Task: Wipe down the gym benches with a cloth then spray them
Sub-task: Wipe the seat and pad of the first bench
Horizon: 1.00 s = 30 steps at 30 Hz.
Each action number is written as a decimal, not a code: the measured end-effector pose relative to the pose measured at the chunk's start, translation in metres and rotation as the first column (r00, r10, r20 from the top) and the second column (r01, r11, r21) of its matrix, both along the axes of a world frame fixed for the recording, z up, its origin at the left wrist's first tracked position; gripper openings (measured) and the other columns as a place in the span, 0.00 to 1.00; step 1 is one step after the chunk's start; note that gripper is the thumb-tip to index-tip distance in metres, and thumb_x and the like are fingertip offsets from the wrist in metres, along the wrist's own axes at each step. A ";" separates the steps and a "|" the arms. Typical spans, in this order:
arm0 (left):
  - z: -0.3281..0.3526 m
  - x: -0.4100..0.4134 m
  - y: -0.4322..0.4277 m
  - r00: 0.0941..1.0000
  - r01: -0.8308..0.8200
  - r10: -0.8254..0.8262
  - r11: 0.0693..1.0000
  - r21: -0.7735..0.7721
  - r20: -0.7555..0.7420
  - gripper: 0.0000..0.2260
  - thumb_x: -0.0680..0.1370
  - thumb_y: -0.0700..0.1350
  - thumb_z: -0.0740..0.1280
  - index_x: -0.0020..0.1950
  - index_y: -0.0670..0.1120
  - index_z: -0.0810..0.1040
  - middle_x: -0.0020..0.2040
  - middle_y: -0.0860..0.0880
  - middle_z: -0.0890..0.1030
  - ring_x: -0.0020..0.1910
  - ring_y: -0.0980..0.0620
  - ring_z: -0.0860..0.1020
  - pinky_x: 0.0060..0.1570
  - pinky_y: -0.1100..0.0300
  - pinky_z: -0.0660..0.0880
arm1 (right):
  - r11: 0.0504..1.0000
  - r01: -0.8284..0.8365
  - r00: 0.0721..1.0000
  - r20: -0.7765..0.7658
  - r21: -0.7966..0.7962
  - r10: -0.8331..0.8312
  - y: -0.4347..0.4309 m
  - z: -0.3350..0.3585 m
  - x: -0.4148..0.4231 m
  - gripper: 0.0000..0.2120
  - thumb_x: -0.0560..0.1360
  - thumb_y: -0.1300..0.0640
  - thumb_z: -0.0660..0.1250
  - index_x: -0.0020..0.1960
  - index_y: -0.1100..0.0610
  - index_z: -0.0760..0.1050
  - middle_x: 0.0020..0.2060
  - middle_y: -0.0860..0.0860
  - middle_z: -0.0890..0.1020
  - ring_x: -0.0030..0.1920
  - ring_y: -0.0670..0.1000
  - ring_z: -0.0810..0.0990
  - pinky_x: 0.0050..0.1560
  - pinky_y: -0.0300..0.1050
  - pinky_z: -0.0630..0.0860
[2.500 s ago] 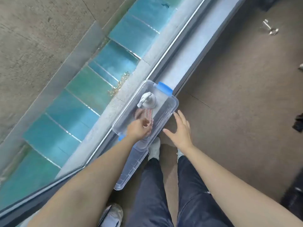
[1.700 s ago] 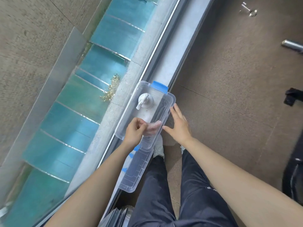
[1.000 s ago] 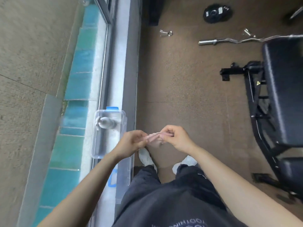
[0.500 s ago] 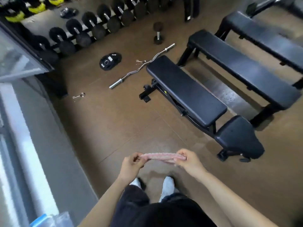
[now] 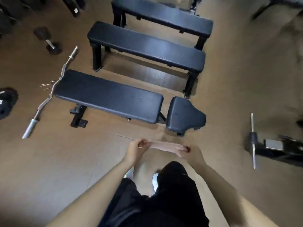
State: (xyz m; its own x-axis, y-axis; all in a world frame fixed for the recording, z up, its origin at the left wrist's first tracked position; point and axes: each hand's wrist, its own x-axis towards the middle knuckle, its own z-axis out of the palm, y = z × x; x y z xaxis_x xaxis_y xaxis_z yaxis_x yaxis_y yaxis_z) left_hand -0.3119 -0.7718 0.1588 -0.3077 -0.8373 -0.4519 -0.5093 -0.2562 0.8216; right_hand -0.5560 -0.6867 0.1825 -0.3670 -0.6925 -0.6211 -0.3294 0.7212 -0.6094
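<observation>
We see a bent metal bar (image 5: 46, 100) on the brown floor (image 5: 57, 161), w/ a dumbbell (image 5: 49, 42) near it. A black weight plate (image 5: 7, 102) lies at the left edge.

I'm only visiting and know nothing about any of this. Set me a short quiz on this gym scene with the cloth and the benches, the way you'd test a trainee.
1. The pink cloth is held by: A one hand; B both hands; C neither.
2. Fill in: ___ long black benches lie side by side ahead, the nearest bench closest to the person.
3. True or false: the pink cloth already lies on the nearest bench.
Key: 1 B, the left hand and right hand each pinch an end. 2 three. 3 false, it is stretched in the air between the hands, short of the nearest bench.
</observation>
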 end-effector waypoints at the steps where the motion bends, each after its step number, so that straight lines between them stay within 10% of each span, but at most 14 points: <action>1: -0.004 -0.012 -0.012 0.999 0.040 -0.040 0.999 0.008 0.009 0.04 0.78 0.39 0.74 0.46 0.47 0.83 0.37 0.56 0.81 0.34 0.72 0.77 0.38 0.71 0.70 | 0.999 0.032 0.999 -0.007 -0.005 -0.032 -0.005 0.002 -0.010 0.10 0.75 0.56 0.74 0.52 0.61 0.81 0.46 0.56 0.84 0.47 0.55 0.82 0.52 0.49 0.79; 6: -0.045 -0.072 -0.062 0.989 0.139 -0.139 0.990 0.004 0.055 0.05 0.78 0.41 0.73 0.43 0.42 0.84 0.41 0.48 0.85 0.38 0.62 0.79 0.42 0.56 0.74 | 0.985 0.170 0.985 -0.019 -0.045 -0.170 -0.042 -0.026 -0.069 0.05 0.70 0.61 0.72 0.41 0.64 0.81 0.33 0.51 0.79 0.36 0.49 0.74 0.33 0.30 0.71; 10: -0.081 -0.130 -0.086 0.991 0.099 -0.105 0.993 0.065 0.085 0.07 0.78 0.46 0.74 0.40 0.55 0.80 0.38 0.52 0.82 0.39 0.52 0.78 0.43 0.53 0.76 | 0.987 0.143 0.987 -0.066 -0.080 -0.148 -0.068 -0.061 -0.123 0.17 0.72 0.66 0.69 0.30 0.54 0.67 0.29 0.47 0.68 0.34 0.47 0.65 0.34 0.39 0.64; 17: -0.164 -0.219 -0.096 0.988 0.013 -0.039 0.986 0.167 0.152 0.07 0.78 0.46 0.73 0.41 0.54 0.80 0.37 0.53 0.81 0.39 0.50 0.78 0.44 0.51 0.76 | 0.997 0.068 0.997 -0.019 -0.039 -0.069 -0.097 -0.160 -0.210 0.15 0.72 0.69 0.68 0.35 0.52 0.72 0.31 0.45 0.74 0.33 0.40 0.73 0.36 0.33 0.68; 26: -0.229 -0.266 -0.114 0.973 -0.218 0.194 0.949 0.228 0.124 0.08 0.76 0.53 0.73 0.40 0.52 0.81 0.34 0.54 0.80 0.37 0.50 0.78 0.45 0.50 0.76 | 0.999 0.024 0.999 -0.026 -0.048 -0.025 -0.145 -0.254 -0.274 0.04 0.74 0.62 0.69 0.45 0.55 0.79 0.34 0.45 0.79 0.37 0.55 0.81 0.41 0.58 0.82; 30: -0.270 -0.282 -0.127 0.943 -0.318 0.293 0.933 0.166 0.161 0.07 0.77 0.51 0.72 0.42 0.52 0.81 0.36 0.54 0.80 0.37 0.53 0.76 0.42 0.56 0.72 | 0.990 0.039 0.985 -0.160 -0.134 -0.061 -0.166 -0.289 -0.261 0.12 0.76 0.63 0.68 0.58 0.57 0.78 0.47 0.52 0.82 0.48 0.56 0.82 0.51 0.50 0.78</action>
